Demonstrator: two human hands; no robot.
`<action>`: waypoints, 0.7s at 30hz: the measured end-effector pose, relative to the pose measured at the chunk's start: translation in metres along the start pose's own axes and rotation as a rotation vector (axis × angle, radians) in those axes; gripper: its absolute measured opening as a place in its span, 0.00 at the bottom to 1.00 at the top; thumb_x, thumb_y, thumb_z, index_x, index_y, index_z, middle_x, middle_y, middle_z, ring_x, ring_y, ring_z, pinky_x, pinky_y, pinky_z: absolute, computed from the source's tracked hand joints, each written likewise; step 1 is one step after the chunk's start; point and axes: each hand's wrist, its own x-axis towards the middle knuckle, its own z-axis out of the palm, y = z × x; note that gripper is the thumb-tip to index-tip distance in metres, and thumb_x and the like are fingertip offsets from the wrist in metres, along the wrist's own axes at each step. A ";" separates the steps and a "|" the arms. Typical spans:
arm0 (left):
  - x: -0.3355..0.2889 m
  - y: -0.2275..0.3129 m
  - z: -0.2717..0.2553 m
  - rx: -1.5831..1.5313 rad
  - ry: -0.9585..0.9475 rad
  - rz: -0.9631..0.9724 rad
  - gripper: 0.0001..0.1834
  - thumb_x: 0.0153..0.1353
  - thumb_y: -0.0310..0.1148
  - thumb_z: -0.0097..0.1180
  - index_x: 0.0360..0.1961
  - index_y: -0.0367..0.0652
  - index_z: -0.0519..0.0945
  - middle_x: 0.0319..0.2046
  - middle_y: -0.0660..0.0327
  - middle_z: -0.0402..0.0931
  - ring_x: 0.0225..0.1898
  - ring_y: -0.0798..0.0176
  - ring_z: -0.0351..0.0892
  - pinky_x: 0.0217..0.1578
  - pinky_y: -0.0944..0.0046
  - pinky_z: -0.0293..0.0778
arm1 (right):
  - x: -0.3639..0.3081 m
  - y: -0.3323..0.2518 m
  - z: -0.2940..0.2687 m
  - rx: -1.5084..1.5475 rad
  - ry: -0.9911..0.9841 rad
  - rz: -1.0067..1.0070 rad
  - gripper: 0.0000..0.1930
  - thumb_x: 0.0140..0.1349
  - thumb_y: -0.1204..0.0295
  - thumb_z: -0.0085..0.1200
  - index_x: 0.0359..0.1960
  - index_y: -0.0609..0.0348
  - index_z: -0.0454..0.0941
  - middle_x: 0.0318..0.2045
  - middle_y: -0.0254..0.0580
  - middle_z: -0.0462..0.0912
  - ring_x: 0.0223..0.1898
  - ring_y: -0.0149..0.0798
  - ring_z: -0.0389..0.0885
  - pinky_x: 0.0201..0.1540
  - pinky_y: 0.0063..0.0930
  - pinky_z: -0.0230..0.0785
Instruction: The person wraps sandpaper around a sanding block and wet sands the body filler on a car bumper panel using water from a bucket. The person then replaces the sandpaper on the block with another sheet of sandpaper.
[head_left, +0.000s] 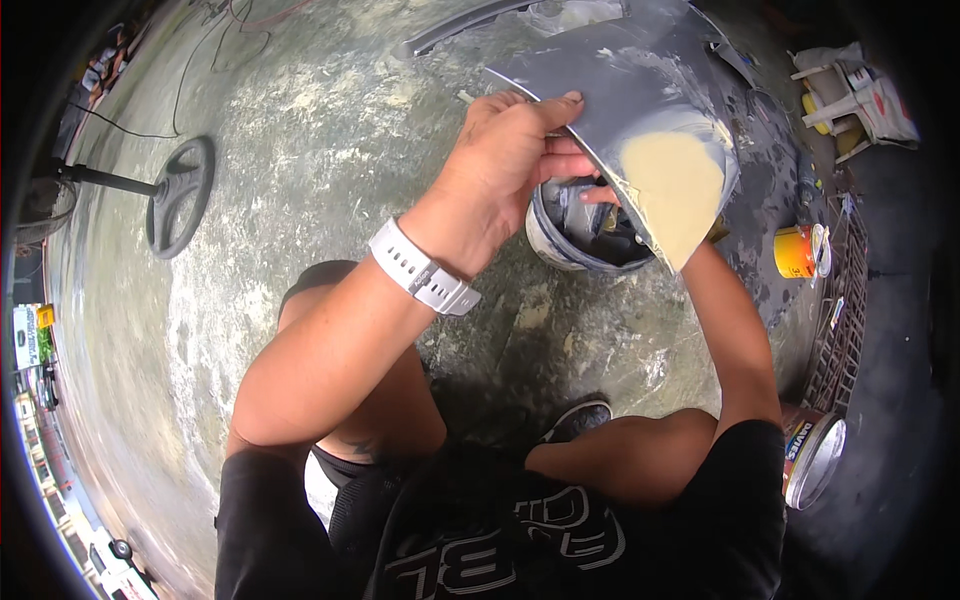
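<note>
My left hand [510, 140] grips the edge of a curved grey panel [600, 80], thumb on top and fingers underneath. The panel is tilted, and a smooth cream-coloured patch [675, 190] covers its near corner. My right forearm [730, 320] reaches up behind that corner, where the panel hides most of my right hand; its grip does not show. Below the panel stands a round bucket [565, 255] with a dirty whitish rim and dark contents, partly covered by the panel.
A yellow-orange can [797, 252] stands to the right, near a metal grille [842, 300]. A larger paint can [812, 455] sits at lower right. A white stool [850, 100] is at far right. On the left are a steering wheel [182, 197] and cables on the stained concrete floor [330, 130].
</note>
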 end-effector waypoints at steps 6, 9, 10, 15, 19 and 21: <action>0.000 -0.002 0.005 -0.005 0.026 0.012 0.11 0.73 0.32 0.59 0.42 0.31 0.84 0.38 0.54 0.86 0.35 0.63 0.87 0.38 0.67 0.87 | 0.007 -0.003 -0.015 0.060 0.076 -0.017 0.22 0.62 0.72 0.60 0.59 0.55 0.80 0.55 0.42 0.83 0.57 0.47 0.82 0.60 0.41 0.73; -0.002 -0.001 0.008 0.002 0.032 0.026 0.12 0.73 0.32 0.59 0.44 0.30 0.84 0.38 0.53 0.86 0.36 0.63 0.87 0.38 0.67 0.88 | 0.009 -0.002 -0.021 0.070 0.094 -0.023 0.22 0.61 0.72 0.61 0.59 0.55 0.80 0.55 0.42 0.83 0.57 0.47 0.82 0.60 0.41 0.73; -0.003 -0.001 0.008 0.003 0.027 0.035 0.12 0.73 0.32 0.59 0.44 0.30 0.83 0.38 0.52 0.86 0.36 0.62 0.87 0.38 0.67 0.88 | 0.008 -0.001 -0.021 0.069 0.092 -0.026 0.22 0.61 0.72 0.61 0.59 0.55 0.80 0.55 0.42 0.83 0.57 0.47 0.82 0.60 0.41 0.73; -0.004 0.000 0.009 -0.007 0.023 0.036 0.13 0.73 0.31 0.59 0.44 0.28 0.83 0.38 0.52 0.86 0.36 0.62 0.87 0.37 0.67 0.88 | 0.003 0.000 -0.026 0.050 0.075 -0.043 0.22 0.60 0.72 0.61 0.58 0.54 0.80 0.55 0.42 0.83 0.57 0.47 0.82 0.60 0.41 0.72; -0.004 0.001 0.009 0.001 0.002 0.036 0.12 0.73 0.30 0.59 0.44 0.28 0.83 0.38 0.51 0.85 0.36 0.62 0.87 0.36 0.67 0.89 | 0.002 -0.002 -0.027 -0.003 0.059 -0.096 0.22 0.59 0.73 0.61 0.58 0.54 0.80 0.55 0.42 0.83 0.57 0.47 0.81 0.61 0.42 0.72; -0.005 0.002 0.011 0.001 0.008 0.037 0.12 0.72 0.30 0.59 0.44 0.28 0.83 0.37 0.51 0.85 0.36 0.62 0.87 0.36 0.67 0.89 | -0.001 -0.003 -0.032 -0.066 0.033 -0.150 0.22 0.59 0.73 0.61 0.58 0.54 0.80 0.55 0.41 0.83 0.57 0.47 0.81 0.61 0.42 0.72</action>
